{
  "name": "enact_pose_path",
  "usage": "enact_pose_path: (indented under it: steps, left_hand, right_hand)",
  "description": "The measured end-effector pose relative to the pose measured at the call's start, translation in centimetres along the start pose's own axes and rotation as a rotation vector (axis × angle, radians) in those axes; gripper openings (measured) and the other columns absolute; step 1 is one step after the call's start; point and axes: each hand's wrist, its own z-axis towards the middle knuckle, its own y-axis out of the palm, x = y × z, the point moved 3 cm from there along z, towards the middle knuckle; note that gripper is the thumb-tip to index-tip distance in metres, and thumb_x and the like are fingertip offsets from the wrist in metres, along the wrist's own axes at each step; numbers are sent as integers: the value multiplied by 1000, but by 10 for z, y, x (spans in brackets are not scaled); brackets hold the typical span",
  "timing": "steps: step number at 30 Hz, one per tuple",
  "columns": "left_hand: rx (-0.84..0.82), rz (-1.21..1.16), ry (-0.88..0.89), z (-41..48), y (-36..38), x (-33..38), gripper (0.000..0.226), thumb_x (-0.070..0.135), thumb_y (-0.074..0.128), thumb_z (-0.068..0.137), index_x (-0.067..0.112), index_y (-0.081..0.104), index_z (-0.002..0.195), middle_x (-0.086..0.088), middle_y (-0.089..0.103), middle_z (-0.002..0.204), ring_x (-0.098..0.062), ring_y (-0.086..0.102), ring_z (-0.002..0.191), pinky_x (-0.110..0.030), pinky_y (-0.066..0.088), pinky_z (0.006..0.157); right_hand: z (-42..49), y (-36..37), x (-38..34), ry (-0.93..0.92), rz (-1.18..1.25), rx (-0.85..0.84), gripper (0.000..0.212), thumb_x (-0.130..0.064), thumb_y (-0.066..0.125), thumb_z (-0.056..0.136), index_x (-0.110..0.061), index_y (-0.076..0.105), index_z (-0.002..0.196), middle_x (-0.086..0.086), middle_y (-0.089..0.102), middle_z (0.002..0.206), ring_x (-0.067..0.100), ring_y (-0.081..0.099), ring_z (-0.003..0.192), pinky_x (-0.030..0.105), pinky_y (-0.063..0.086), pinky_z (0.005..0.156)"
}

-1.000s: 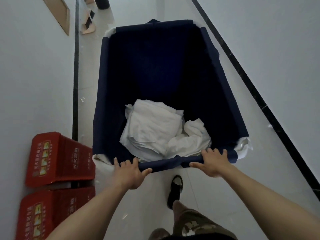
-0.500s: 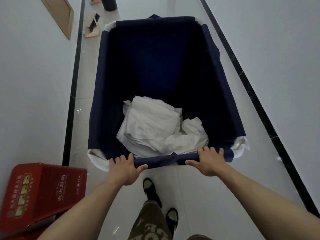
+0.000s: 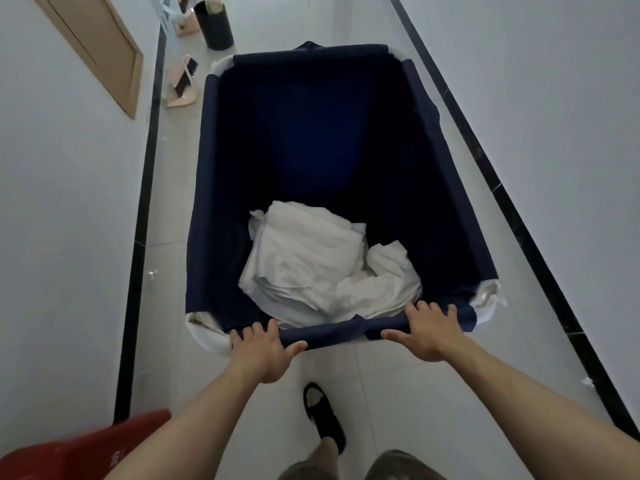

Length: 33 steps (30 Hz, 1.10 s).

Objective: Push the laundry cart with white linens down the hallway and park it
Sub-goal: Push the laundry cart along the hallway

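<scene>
A deep laundry cart (image 3: pixel 211 188) with dark blue fabric walls fills the middle of the hallway in front of me. A pile of white linens (image 3: pixel 311 261) lies at its bottom, toward the near end. My left hand (image 3: pixel 261 351) grips the near rim at the left. My right hand (image 3: pixel 429 332) grips the same rim at the right. White padding shows at the cart's corners.
White walls with black skirting close in on both sides. A wooden door frame (image 3: pixel 104 53) is on the left wall. A black bin (image 3: pixel 214 24) and a dustpan (image 3: pixel 183 88) stand ahead on the left. A red box (image 3: pixel 69 452) lies at my lower left.
The cart and I have moved forward down the hallway. The red boxes have slid back to the lower left edge, and the black bin and dustpan have come closer.
</scene>
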Motion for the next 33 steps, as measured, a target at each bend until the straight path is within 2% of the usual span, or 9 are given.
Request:
enact_pose_path:
  steps: [7, 13, 19, 25, 33]
  left_hand:
    - [34, -17, 4, 78, -75, -18, 94, 87, 13, 84, 19, 30, 146, -12, 46, 144, -34, 40, 135, -57, 19, 118]
    - [19, -2, -15, 141, -142, -27, 95, 86, 15, 86, 18, 25, 151, -14, 44, 145, -35, 39, 136, -56, 17, 119]
    - [41, -11, -40, 217, -212, -33, 98, 89, 12, 82, 18, 30, 147, -13, 46, 143, -34, 40, 135, -54, 19, 119]
    - [-9, -33, -85, 295, -285, -27, 103, 89, 12, 82, 17, 22, 155, -12, 41, 150, -33, 35, 140, -55, 15, 121]
    - [-33, -43, -98, 382, -385, -18, 101, 88, 17, 84, 15, 24, 153, -14, 39, 151, -35, 35, 140, -53, 19, 120]
  right_hand:
    - [81, -70, -16, 5, 4, 0, 98, -93, 21, 78, -20, 44, 140, 6, 47, 144, 32, 38, 135, 64, 17, 116]
    - [149, -128, -25, -11, 2, 12, 102, -94, 16, 75, -21, 43, 140, 6, 49, 143, 33, 40, 134, 65, 18, 115]
    - [230, -197, -25, -34, 9, 35, 96, -93, 20, 78, -21, 46, 136, 6, 51, 141, 32, 41, 133, 63, 19, 114]
    - [313, -274, -18, -54, 26, 24, 94, -93, 24, 78, -20, 47, 134, 5, 51, 141, 31, 41, 133, 63, 17, 115]
    - [414, -363, -10, -66, -10, 66, 95, -94, 20, 77, -20, 48, 130, 5, 53, 137, 30, 43, 130, 62, 21, 113]
